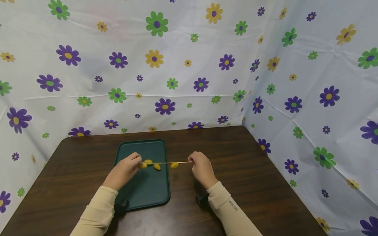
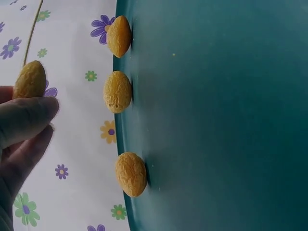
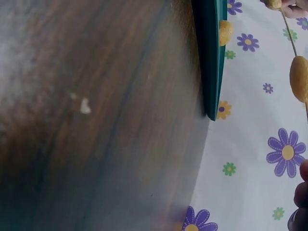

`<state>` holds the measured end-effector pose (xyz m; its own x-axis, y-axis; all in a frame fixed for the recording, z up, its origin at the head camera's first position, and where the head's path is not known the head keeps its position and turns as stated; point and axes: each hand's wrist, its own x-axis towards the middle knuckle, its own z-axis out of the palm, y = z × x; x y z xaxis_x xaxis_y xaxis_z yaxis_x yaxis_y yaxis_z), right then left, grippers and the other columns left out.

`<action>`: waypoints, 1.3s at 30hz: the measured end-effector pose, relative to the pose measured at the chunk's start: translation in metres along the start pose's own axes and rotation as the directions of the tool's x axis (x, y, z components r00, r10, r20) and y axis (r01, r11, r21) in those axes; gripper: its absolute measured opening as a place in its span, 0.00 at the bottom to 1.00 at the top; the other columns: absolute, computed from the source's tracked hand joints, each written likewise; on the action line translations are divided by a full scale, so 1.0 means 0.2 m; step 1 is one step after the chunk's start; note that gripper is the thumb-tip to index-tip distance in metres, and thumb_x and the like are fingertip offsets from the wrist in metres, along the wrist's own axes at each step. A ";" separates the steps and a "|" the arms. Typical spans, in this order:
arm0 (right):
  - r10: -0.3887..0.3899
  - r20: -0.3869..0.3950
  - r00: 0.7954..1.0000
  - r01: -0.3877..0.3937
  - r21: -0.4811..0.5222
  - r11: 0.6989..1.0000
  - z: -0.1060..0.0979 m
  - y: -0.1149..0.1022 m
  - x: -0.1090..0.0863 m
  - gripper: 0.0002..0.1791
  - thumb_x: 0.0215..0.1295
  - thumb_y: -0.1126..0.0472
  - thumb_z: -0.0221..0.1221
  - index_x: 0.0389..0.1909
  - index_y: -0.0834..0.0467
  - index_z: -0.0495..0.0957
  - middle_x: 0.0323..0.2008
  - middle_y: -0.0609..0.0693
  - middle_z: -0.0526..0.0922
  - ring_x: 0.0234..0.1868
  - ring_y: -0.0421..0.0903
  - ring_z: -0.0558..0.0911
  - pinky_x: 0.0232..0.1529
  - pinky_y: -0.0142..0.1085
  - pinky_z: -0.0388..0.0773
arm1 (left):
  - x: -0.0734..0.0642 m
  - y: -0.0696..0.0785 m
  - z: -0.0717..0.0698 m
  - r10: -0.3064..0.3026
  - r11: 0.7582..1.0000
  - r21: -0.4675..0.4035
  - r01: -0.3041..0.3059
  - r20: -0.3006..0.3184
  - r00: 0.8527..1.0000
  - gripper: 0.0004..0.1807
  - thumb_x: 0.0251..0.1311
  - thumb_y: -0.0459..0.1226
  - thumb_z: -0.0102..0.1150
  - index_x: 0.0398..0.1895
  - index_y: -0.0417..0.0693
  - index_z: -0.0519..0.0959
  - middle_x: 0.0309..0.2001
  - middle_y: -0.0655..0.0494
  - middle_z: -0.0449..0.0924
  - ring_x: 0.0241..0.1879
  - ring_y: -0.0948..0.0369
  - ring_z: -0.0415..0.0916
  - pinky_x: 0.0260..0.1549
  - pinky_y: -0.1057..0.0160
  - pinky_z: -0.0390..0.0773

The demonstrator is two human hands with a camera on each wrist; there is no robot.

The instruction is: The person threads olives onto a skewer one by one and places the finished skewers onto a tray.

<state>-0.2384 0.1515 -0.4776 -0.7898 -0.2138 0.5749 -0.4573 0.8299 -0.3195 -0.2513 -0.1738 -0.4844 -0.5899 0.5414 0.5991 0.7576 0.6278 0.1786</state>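
A thin wooden skewer (image 1: 163,163) stretches level between both hands, above the tray's right side. My left hand (image 1: 124,171) pinches a wrinkled yellow oval fruit (image 2: 30,81) between thumb and fingers at the skewer's left end. At the opposite end, the fingertips of my right hand (image 1: 203,168) pinch the bare skewer. A second such fruit (image 3: 299,78) is threaded on it, a short way from the right fingers. Beneath, three similar fruits, among them one fruit (image 2: 131,174), lie apart on the dark green tray (image 1: 147,193).
The tray lies on a dark brown wooden table (image 1: 236,164), left of the middle. A white cloth (image 1: 183,29) with purple, green and yellow flowers hangs behind the table and along its right side. Cream sleeves (image 1: 97,209) cover both forearms.
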 end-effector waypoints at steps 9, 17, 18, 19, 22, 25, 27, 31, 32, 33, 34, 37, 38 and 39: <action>-0.024 0.013 1.000 0.025 -0.034 0.999 -0.01 -0.01 0.01 0.15 0.52 0.79 0.69 0.23 0.55 0.81 0.26 0.45 0.81 0.31 0.44 0.79 0.32 0.38 0.79 | 0.02 0.02 0.00 0.062 0.998 -0.008 -0.062 -0.017 0.998 0.24 0.38 0.16 0.77 0.30 0.48 0.76 0.38 0.57 0.76 0.31 0.66 0.75 0.31 0.66 0.83; 0.014 0.015 1.000 -0.015 0.015 1.000 0.01 0.00 0.00 0.11 0.58 0.76 0.67 0.26 0.57 0.81 0.27 0.45 0.79 0.32 0.45 0.79 0.35 0.40 0.79 | 0.00 0.00 0.01 -0.114 0.977 -0.183 0.109 -0.018 0.993 0.27 0.36 0.16 0.77 0.38 0.46 0.80 0.40 0.57 0.81 0.36 0.63 0.82 0.35 0.63 0.86; 0.018 0.011 1.000 -0.018 0.024 1.000 0.01 0.00 0.00 0.11 0.59 0.75 0.67 0.26 0.57 0.80 0.27 0.45 0.80 0.32 0.45 0.79 0.35 0.40 0.79 | 0.00 0.00 0.01 -0.157 0.963 -0.222 0.152 -0.002 0.988 0.26 0.38 0.16 0.77 0.40 0.46 0.81 0.41 0.56 0.82 0.37 0.62 0.83 0.36 0.62 0.86; 0.021 0.008 1.000 -0.022 0.034 0.999 0.02 0.00 0.00 0.11 0.60 0.74 0.67 0.27 0.56 0.80 0.28 0.46 0.80 0.32 0.45 0.79 0.36 0.40 0.80 | -0.01 0.00 0.00 -0.195 0.947 -0.257 0.193 0.017 0.981 0.25 0.40 0.17 0.76 0.41 0.45 0.81 0.42 0.55 0.83 0.38 0.60 0.84 0.37 0.61 0.86; 0.042 0.007 0.999 -0.042 0.056 0.998 0.03 0.00 -0.01 0.10 0.61 0.73 0.67 0.28 0.57 0.79 0.28 0.46 0.80 0.33 0.45 0.80 0.37 0.40 0.80 | -0.02 0.01 -0.01 -0.306 0.878 -0.361 0.315 0.083 0.948 0.22 0.46 0.22 0.76 0.45 0.45 0.82 0.44 0.53 0.84 0.42 0.58 0.84 0.40 0.61 0.86; 0.053 0.011 0.999 -0.053 0.069 0.996 0.03 0.00 -0.01 0.09 0.61 0.72 0.67 0.28 0.57 0.79 0.29 0.46 0.80 0.34 0.45 0.80 0.37 0.40 0.81 | -0.02 0.02 -0.02 -0.373 0.818 -0.427 0.385 0.115 0.921 0.18 0.51 0.27 0.75 0.45 0.47 0.84 0.43 0.54 0.84 0.42 0.58 0.84 0.41 0.63 0.85; 0.047 0.012 0.999 -0.048 0.076 0.996 0.03 0.00 -0.01 0.08 0.61 0.72 0.67 0.29 0.57 0.79 0.29 0.46 0.80 0.34 0.45 0.80 0.38 0.40 0.81 | -0.01 0.02 -0.03 -0.395 0.800 -0.448 0.401 0.111 0.912 0.16 0.53 0.29 0.75 0.44 0.48 0.84 0.43 0.54 0.85 0.41 0.58 0.84 0.41 0.63 0.85; 0.010 0.014 1.000 -0.011 0.086 0.996 0.03 0.00 -0.01 0.09 0.59 0.74 0.67 0.28 0.58 0.81 0.29 0.46 0.81 0.34 0.45 0.80 0.38 0.40 0.80 | -0.01 0.02 -0.04 -0.418 0.796 -0.441 0.415 0.097 0.903 0.13 0.54 0.29 0.74 0.42 0.48 0.85 0.42 0.54 0.85 0.40 0.58 0.84 0.40 0.65 0.85; 0.001 0.012 1.000 -0.002 0.086 0.996 0.03 0.00 -0.01 0.09 0.58 0.75 0.68 0.28 0.58 0.81 0.29 0.46 0.81 0.34 0.45 0.80 0.37 0.40 0.80 | -0.01 0.02 -0.03 -0.422 0.792 -0.444 0.419 0.098 0.901 0.13 0.54 0.29 0.74 0.42 0.48 0.85 0.42 0.53 0.85 0.41 0.57 0.85 0.40 0.65 0.85; -0.005 0.009 1.000 0.004 0.085 0.996 0.03 0.00 -0.01 0.10 0.57 0.76 0.68 0.27 0.59 0.81 0.28 0.46 0.81 0.33 0.45 0.80 0.37 0.40 0.80 | -0.01 0.03 -0.03 -0.422 0.790 -0.446 0.420 0.099 0.901 0.13 0.53 0.28 0.74 0.41 0.48 0.85 0.42 0.53 0.85 0.40 0.56 0.85 0.40 0.65 0.85; -0.010 0.005 1.000 0.009 0.079 0.997 0.03 0.00 -0.01 0.10 0.57 0.76 0.68 0.26 0.59 0.81 0.28 0.46 0.80 0.33 0.45 0.80 0.36 0.40 0.80 | -0.01 0.03 -0.03 -0.421 0.791 -0.447 0.418 0.100 0.902 0.14 0.52 0.28 0.75 0.41 0.48 0.85 0.42 0.52 0.86 0.40 0.55 0.86 0.40 0.64 0.85; -0.016 -0.006 1.000 0.017 0.049 0.999 0.03 0.00 -0.02 0.11 0.56 0.76 0.69 0.25 0.58 0.81 0.27 0.45 0.81 0.32 0.44 0.80 0.35 0.39 0.80 | -0.01 0.03 -0.03 -0.403 0.802 -0.444 0.400 0.091 0.911 0.14 0.50 0.27 0.76 0.39 0.48 0.85 0.41 0.51 0.86 0.39 0.54 0.86 0.40 0.62 0.85; -0.018 -0.008 1.000 0.019 0.036 0.999 0.03 -0.01 -0.02 0.11 0.56 0.76 0.69 0.25 0.57 0.82 0.27 0.45 0.81 0.32 0.44 0.80 0.34 0.38 0.80 | -0.01 0.03 -0.03 -0.394 0.810 -0.438 0.390 0.086 0.915 0.14 0.49 0.28 0.76 0.39 0.49 0.86 0.41 0.52 0.86 0.39 0.55 0.86 0.40 0.62 0.85; -0.021 -0.008 1.000 0.021 0.024 0.999 0.03 -0.01 -0.02 0.11 0.55 0.76 0.69 0.25 0.58 0.82 0.27 0.44 0.81 0.31 0.44 0.80 0.33 0.38 0.80 | -0.01 0.03 -0.03 -0.386 0.818 -0.430 0.382 0.081 0.919 0.14 0.49 0.28 0.76 0.38 0.49 0.86 0.41 0.53 0.87 0.38 0.56 0.86 0.40 0.62 0.86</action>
<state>-0.2368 0.1475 -0.4849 -0.7771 -0.2269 0.5871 -0.4833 0.8127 -0.3255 -0.2428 -0.1742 -0.4805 -0.8573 0.3002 0.4181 0.5146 0.4798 0.7106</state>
